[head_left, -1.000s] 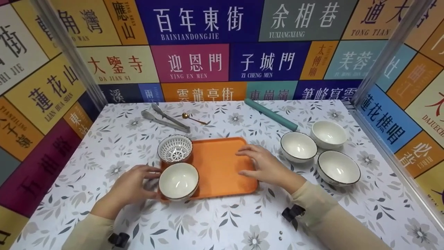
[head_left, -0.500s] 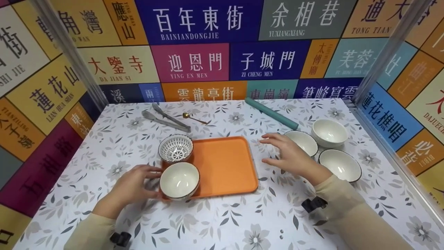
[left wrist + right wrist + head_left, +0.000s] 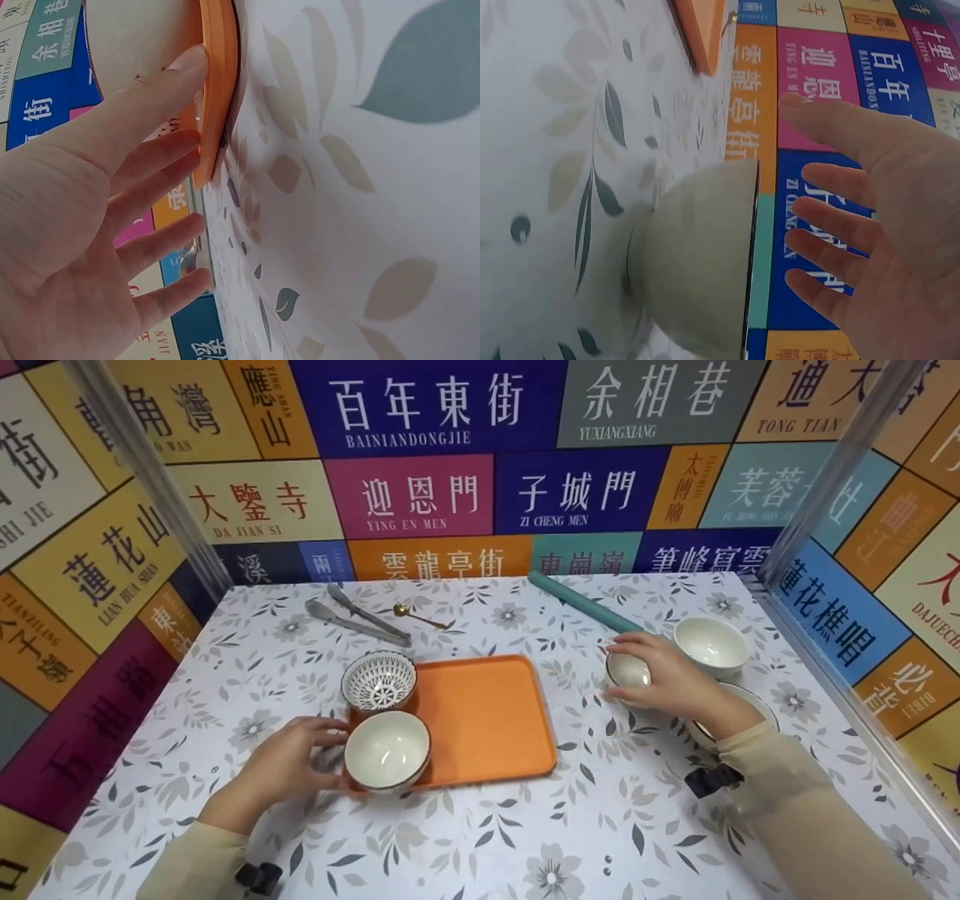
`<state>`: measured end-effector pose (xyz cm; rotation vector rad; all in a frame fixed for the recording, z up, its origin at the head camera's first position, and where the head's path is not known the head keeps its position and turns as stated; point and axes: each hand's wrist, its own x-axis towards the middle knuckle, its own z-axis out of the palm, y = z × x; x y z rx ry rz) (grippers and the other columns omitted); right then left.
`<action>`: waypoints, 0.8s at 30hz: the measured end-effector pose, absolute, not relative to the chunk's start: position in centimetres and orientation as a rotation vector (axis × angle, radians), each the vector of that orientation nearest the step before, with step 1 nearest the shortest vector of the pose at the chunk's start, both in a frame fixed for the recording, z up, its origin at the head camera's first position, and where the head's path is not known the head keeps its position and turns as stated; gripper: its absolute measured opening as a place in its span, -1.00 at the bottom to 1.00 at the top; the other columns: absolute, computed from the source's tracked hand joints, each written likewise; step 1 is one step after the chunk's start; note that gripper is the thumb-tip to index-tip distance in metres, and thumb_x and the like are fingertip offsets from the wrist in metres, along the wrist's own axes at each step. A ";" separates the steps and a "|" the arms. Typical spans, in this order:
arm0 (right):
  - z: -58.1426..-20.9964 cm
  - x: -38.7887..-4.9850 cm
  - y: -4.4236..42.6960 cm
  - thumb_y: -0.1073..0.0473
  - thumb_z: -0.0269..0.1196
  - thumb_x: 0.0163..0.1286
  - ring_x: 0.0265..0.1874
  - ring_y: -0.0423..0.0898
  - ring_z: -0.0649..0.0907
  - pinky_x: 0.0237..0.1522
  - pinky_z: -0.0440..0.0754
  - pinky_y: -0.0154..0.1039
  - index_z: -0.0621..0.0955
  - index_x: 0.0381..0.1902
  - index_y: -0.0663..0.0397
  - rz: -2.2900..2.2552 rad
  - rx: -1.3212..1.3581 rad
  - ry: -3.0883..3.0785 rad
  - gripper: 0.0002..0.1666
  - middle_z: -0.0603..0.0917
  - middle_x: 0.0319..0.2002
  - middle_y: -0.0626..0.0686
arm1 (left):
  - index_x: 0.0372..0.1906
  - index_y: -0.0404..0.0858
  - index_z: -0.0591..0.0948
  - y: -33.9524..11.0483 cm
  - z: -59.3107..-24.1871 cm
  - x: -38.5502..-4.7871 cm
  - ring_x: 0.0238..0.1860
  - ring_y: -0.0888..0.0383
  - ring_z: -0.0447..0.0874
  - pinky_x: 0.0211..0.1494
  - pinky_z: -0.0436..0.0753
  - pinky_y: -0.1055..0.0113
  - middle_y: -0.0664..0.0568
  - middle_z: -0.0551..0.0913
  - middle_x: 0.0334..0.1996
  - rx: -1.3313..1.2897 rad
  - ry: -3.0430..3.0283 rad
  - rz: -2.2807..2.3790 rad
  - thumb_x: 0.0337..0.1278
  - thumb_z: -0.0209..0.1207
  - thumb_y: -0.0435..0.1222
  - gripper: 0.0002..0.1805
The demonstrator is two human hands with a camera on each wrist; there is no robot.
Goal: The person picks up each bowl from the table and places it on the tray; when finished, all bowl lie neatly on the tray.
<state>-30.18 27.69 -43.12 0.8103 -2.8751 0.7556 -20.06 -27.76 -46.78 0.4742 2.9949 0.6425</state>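
Orange is shown by the tray [image 3: 487,720], which is laid flat on the flowered cloth [image 3: 480,847]. Its left end is taken up by 2 bowls: a patterned bowl [image 3: 379,682] at the back and a cream bowl [image 3: 388,754] in front. Beside that end the left hand [image 3: 289,754] is held with its fingers spread wide, the thumb brought close to the tray's rim; whether the rim is touched cannot be told. Right of the tray, a dark-rimmed bowl [image 3: 628,669] is overhung by the right hand [image 3: 667,675], its thumb and fingers held wide apart just above the rim. Near it are set a white bowl [image 3: 711,649] and a 3rd bowl [image 3: 756,703], the latter partly hidden by the wrist. Farther back, tongs [image 3: 358,625], a spoon [image 3: 422,619] and a green rod [image 3: 581,601] are laid out.
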 end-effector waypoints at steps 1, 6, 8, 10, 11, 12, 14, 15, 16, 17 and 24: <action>-43.0 -30.3 28.0 0.01 0.54 0.22 0.44 0.33 0.39 0.49 0.25 0.36 0.56 0.35 0.19 0.741 0.803 -2.887 -0.20 0.46 0.42 0.28 | 0.10 -0.15 0.77 -27.8 -46.9 -20.1 0.37 -0.12 0.51 0.39 0.51 -0.21 0.04 0.64 0.29 0.483 2.991 0.655 -0.29 0.63 -0.11 -0.34; -42.3 -30.5 29.5 -0.08 0.54 0.19 0.45 0.36 0.35 0.44 0.22 0.45 0.55 0.37 0.17 0.656 0.765 -2.978 -0.14 0.44 0.44 0.29 | 0.08 -0.16 0.78 -28.0 -47.2 -20.4 0.34 -0.13 0.55 0.39 0.52 -0.20 0.04 0.67 0.26 0.516 2.979 0.701 -0.32 0.65 -0.10 -0.33; -42.0 -30.6 30.0 -0.13 0.54 0.17 0.46 0.37 0.33 0.42 0.22 0.47 0.53 0.39 0.17 0.629 0.747 -3.015 -0.09 0.41 0.46 0.30 | 0.08 -0.16 0.78 -28.0 -47.2 -20.5 0.33 -0.13 0.54 0.39 0.51 -0.20 0.04 0.67 0.25 0.516 2.976 0.710 -0.33 0.65 -0.11 -0.33; -41.8 -30.8 30.4 -0.16 0.55 0.14 0.47 0.39 0.30 0.42 0.20 0.47 0.51 0.41 0.19 0.614 0.738 -3.036 -0.02 0.38 0.48 0.32 | 0.08 -0.16 0.78 -28.0 -47.2 -20.5 0.34 -0.14 0.54 0.40 0.50 -0.21 0.03 0.68 0.25 0.515 2.974 0.717 -0.33 0.64 -0.12 -0.34; -41.7 -30.9 30.6 -0.18 0.55 0.12 0.47 0.40 0.30 0.42 0.21 0.47 0.50 0.41 0.20 0.604 0.737 -3.041 0.01 0.37 0.48 0.32 | 0.08 -0.16 0.78 -27.9 -47.2 -20.5 0.34 -0.14 0.53 0.40 0.50 -0.21 0.03 0.68 0.25 0.512 2.973 0.719 -0.33 0.64 -0.13 -0.34; -41.7 -30.9 30.8 -0.20 0.56 0.11 0.48 0.40 0.28 0.42 0.20 0.47 0.48 0.43 0.20 0.596 0.734 -3.050 0.04 0.36 0.49 0.33 | 0.08 -0.16 0.78 -27.9 -47.1 -20.5 0.34 -0.14 0.53 0.40 0.49 -0.22 0.03 0.68 0.25 0.510 2.972 0.721 -0.33 0.64 -0.14 -0.35; -41.6 -31.1 31.1 -0.22 0.57 0.08 0.49 0.41 0.25 0.45 0.18 0.46 0.45 0.46 0.20 0.589 0.726 -3.066 0.10 0.33 0.50 0.34 | 0.08 -0.16 0.78 -27.9 -47.1 -20.5 0.35 -0.15 0.52 0.41 0.49 -0.23 0.03 0.67 0.25 0.505 2.969 0.724 -0.32 0.64 -0.14 -0.35; -41.6 -31.1 31.3 -0.23 0.58 0.07 0.50 0.41 0.24 0.45 0.17 0.46 0.44 0.47 0.20 0.590 0.722 -3.074 0.13 0.32 0.51 0.34 | 0.08 -0.16 0.78 -27.9 -47.1 -20.5 0.36 -0.15 0.52 0.41 0.48 -0.23 0.02 0.67 0.26 0.502 2.969 0.724 -0.32 0.64 -0.13 -0.34; -41.7 -31.2 31.5 -0.24 0.58 0.05 0.50 0.41 0.23 0.46 0.16 0.46 0.43 0.47 0.20 0.591 0.718 -3.081 0.15 0.31 0.51 0.34 | 0.08 -0.16 0.77 -27.8 -47.1 -20.5 0.36 -0.15 0.51 0.42 0.47 -0.24 0.02 0.67 0.26 0.499 2.968 0.724 -0.32 0.64 -0.13 -0.34; -41.7 -31.3 31.6 -0.25 0.59 0.03 0.50 0.41 0.23 0.45 0.16 0.46 0.42 0.48 0.19 0.590 0.713 -3.089 0.17 0.30 0.52 0.34 | 0.09 -0.15 0.77 -27.8 -47.0 -20.5 0.36 -0.15 0.51 0.42 0.47 -0.25 0.02 0.66 0.27 0.494 2.969 0.724 -0.33 0.65 -0.12 -0.33; -42.3 -31.6 32.5 -0.26 0.62 -0.04 0.46 0.42 0.28 0.41 0.25 0.45 0.40 0.48 0.26 0.594 0.729 -3.107 0.25 0.32 0.49 0.35 | 0.09 -0.12 0.77 -27.9 -47.1 -20.3 0.38 -0.12 0.50 0.41 0.47 -0.27 0.06 0.66 0.27 0.458 2.978 0.728 -0.36 0.66 -0.08 -0.31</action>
